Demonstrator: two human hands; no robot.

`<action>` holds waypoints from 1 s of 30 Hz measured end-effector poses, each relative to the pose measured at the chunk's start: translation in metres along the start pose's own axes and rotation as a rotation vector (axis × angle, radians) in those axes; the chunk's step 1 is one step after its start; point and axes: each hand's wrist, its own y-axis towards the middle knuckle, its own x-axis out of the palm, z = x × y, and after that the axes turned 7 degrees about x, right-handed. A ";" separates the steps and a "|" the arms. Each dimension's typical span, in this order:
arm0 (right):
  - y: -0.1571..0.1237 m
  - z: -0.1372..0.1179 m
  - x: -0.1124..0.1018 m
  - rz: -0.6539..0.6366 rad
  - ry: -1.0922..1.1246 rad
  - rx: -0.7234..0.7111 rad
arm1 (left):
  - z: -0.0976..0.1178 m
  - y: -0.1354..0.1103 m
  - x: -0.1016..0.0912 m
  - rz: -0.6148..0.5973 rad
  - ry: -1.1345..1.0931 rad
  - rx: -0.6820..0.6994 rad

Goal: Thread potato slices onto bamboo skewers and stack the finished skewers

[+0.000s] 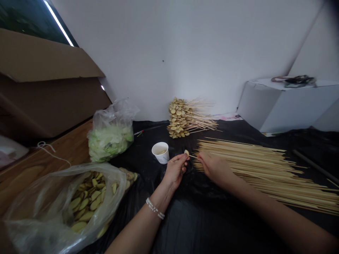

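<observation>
Bending over clear bag (47, 215) of slices (84, 204) at near L. Pinching one slice (186, 152) in grip of L hand (177, 168), just R of cup (162, 159), and holding stick (193, 156) in grip of R hand (210, 165), w/ tip at slice, nr stick pile (254, 169). Farther back, by wall (185, 53), see stacked skewers (181, 118).

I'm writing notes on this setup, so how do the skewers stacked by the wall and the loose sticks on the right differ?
The stacked skewers carry many pale yellow slices at their left ends; the loose sticks show none. The stacked skewers form a tall heap, whereas the loose sticks lie in a low, spread-out layer. The loose sticks cover more of the black sheet than the stacked skewers. Both have thin, pale shafts.
</observation>
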 end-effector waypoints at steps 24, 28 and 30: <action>-0.002 -0.005 -0.006 -0.055 -0.032 0.008 | 0.003 0.000 -0.002 0.041 -0.160 -0.069; -0.002 -0.006 -0.007 -0.068 -0.036 -0.001 | 0.003 0.001 -0.003 0.034 -0.160 -0.067; -0.002 -0.006 -0.007 -0.073 -0.037 -0.004 | 0.002 0.001 -0.003 0.022 -0.158 -0.064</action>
